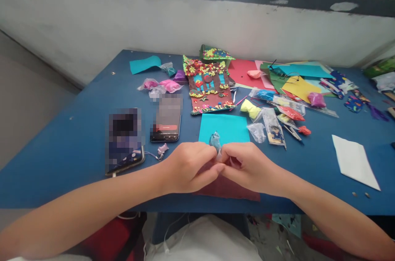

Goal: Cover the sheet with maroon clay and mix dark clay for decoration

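In the head view, two hands meet over the near part of the blue table point(77, 141), with one small bag between them. The left hand point(193, 166) has its thumb and bent forefinger clamped on the bag's near end; the right hand point(249, 166) pinches the same end from the other side, and the two sets of fingertips nearly touch. The remaining fingers of both hands are curled in.

The small bag point(215, 139) is above one turquoise sheet point(224, 125), in front of the person. Its long axis runs roughly away from the body, the fuller end pointing toward the wall and the narrow end down between the fingers. It looks like thin, crinkled, see-through plastic, grey-blue at the fuller end and paler near the grip. One brown sheet point(230, 190) shows below the hands; whether it joins the turquoise one I cannot tell.

Beyond stands one decorated panel point(210, 88), covered in coloured bits. Two phones point(166, 119) lie to the left, with one purple charm point(162, 148) near them. To the right are one yellow lump point(250, 109), one clear bag point(256, 132) just beside the turquoise sheet, one white sheet point(356, 162), and two tiny pieces point(354, 194) near its lower edge.
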{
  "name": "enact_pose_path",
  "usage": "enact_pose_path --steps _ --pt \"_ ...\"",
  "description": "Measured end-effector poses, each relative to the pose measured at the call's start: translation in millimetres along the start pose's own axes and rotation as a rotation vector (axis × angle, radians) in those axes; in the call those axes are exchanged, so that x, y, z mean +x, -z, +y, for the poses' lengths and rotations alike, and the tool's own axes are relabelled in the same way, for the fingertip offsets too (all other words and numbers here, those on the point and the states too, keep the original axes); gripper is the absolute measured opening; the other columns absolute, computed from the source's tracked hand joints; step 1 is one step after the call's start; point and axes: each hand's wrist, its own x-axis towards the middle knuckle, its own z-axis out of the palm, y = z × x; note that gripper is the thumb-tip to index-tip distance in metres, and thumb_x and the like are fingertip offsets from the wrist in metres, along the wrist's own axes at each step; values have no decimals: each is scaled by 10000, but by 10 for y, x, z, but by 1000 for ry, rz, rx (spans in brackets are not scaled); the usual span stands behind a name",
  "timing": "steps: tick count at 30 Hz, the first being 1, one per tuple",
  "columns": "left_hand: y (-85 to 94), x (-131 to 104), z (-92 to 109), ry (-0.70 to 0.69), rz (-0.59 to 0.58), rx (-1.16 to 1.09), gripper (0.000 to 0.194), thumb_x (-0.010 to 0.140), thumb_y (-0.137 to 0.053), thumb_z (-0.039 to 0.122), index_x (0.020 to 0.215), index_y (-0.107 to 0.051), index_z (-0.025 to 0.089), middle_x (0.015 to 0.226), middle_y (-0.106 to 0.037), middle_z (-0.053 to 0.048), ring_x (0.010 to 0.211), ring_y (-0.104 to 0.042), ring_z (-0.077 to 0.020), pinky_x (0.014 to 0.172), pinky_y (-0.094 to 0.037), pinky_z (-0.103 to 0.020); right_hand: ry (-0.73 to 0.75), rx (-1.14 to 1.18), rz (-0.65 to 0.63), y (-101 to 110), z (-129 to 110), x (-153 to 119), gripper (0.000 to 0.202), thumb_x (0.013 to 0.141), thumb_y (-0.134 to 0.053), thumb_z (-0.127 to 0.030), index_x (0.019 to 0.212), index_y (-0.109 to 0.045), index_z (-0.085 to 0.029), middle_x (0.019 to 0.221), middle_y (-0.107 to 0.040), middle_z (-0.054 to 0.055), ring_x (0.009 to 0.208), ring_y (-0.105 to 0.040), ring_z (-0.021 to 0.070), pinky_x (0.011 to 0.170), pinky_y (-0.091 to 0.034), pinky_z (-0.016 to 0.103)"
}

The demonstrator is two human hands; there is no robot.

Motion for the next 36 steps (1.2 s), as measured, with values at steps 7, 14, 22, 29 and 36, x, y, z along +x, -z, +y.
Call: enact_pose_path --steps 7,14,22,29,36 --pt "-18 7 -23 -36 -12 0 374 1019 -283 198 686 -454 199 573 -526 5 525 -465 -130 526 -356 -244 142 -178 148 -92 74 -18 270 903 -535 -166 658 -426 -203 556 -462 -61 518 -397 71 484 -305 180" --pt "106 83 -109 87 -20 -230 324 975 -411 196 653 -451 184 542 -428 54 476 -361 -76 469 -304 -191 -149 212 -23 90 -10 29 188 887 -552 -230 708 -519 -182 583 -579 -26 502 -483 69 454 -361 181" --pt "78 92 -132 32 148 -37 343 906 -445 134 575 -389 198 482 -378 70 450 -334 -72 451 -278 -205 115 -408 475 25 113 58 234 825 -556 -146 641 -434 -223 528 -526 -47 461 -480 82 471 -399 213" --pt "119 58 -128 -101 314 221 277 934 -532 461 871 -525 191 616 -556 11 560 -525 -132 556 -428 -244 199 -163 445 -33 91 -4 156 875 -525 -79 851 -560 -229 694 -657 -26 583 -617 91 542 -500 203" --pt "225 116 -300 -158 156 584 323 984 -385 418 973 -560 147 783 -603 -78 737 -563 -207 673 -485 -311 11 269 401 121 43 30 186 879 -576 -157 964 -727 -224 679 -688 5 546 -625 117 443 -519 229"
